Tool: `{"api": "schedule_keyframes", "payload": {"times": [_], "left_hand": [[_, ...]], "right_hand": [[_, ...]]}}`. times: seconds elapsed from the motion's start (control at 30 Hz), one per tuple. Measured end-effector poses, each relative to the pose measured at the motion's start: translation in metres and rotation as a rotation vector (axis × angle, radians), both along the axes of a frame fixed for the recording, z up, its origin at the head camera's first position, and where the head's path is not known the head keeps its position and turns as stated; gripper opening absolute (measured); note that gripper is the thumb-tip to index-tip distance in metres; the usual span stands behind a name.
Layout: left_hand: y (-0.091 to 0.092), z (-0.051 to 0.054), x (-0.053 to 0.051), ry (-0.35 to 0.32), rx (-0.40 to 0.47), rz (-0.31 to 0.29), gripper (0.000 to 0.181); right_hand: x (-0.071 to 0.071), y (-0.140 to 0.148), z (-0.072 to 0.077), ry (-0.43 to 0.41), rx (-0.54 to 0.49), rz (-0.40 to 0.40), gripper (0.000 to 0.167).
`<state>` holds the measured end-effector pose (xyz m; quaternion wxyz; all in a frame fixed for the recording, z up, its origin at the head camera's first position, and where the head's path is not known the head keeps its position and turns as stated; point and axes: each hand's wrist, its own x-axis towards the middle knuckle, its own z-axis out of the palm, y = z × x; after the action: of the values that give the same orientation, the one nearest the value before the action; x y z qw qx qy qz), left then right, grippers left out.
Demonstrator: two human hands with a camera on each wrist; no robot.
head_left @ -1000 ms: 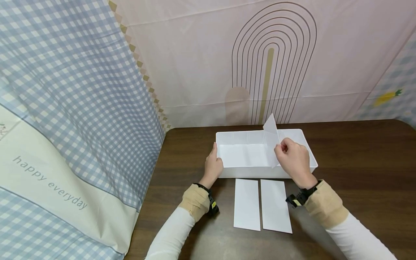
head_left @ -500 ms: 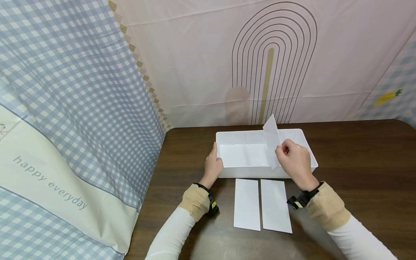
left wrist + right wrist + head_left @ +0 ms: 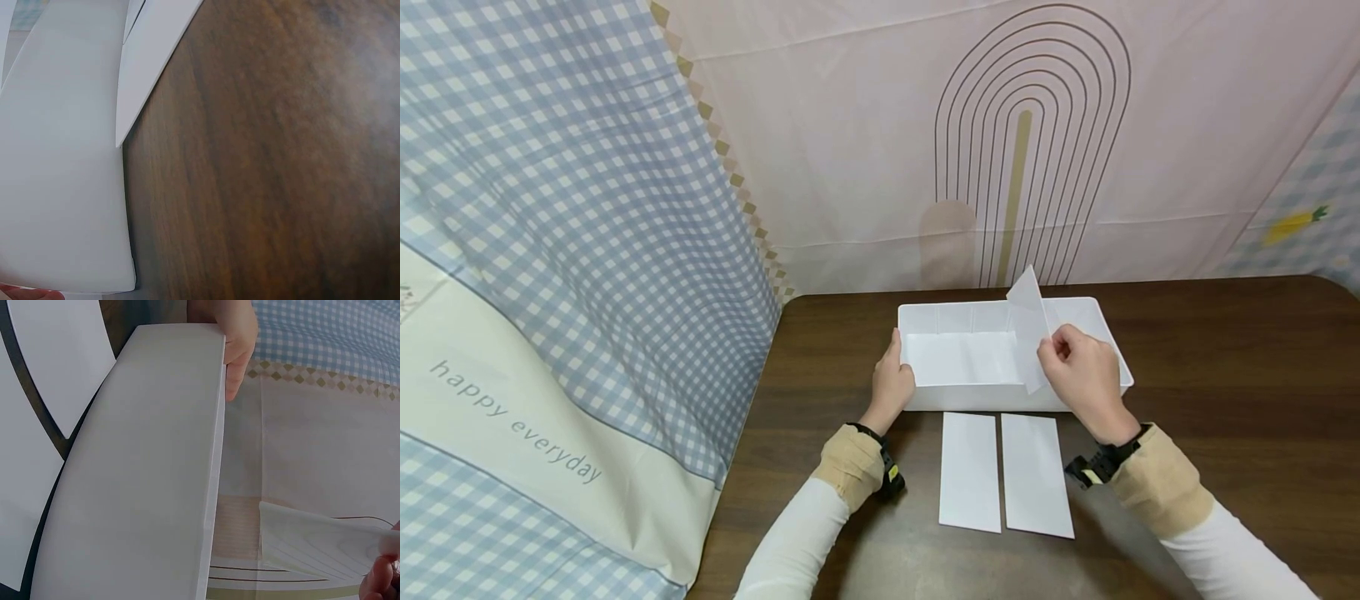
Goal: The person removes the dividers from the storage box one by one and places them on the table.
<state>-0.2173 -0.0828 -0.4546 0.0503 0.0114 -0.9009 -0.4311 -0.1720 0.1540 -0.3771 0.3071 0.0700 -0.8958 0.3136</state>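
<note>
Your right hand [image 3: 1084, 367] pinches tilted panel [image 3: 1027, 333] over box [image 3: 985, 398] — left hand [image 3: 892, 383] clamped on box's end. Fitting step, likely; next move seemingly calls for squaring panel.

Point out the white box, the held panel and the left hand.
White box [image 3: 981, 398], head view: on its front wall.
Held panel [image 3: 1028, 333], head view: middle of its flat face.
Left hand [image 3: 892, 386], head view: middle of the visible hand.

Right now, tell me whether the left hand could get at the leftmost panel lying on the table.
Probably yes: the left hand would likely have to release the white box, but the leftmost panel lies flat nearby with nothing on top.
</note>
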Motion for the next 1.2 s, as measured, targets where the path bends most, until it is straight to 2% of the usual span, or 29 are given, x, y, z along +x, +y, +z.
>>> {"api": "schedule_keyframes", "payload": {"times": [0.77, 1.2], "left_hand": [[0.001, 0.001, 0.001, -0.003, -0.017, 0.009, 0.062], [0.001, 0.002, 0.002, -0.002, 0.001, 0.012, 0.062]], "right_hand": [[0.009, 0.007, -0.001, 0.009, -0.013, 0.005, 0.023], [0.017, 0.009, -0.002, 0.006, -0.015, 0.013, 0.025]]}}
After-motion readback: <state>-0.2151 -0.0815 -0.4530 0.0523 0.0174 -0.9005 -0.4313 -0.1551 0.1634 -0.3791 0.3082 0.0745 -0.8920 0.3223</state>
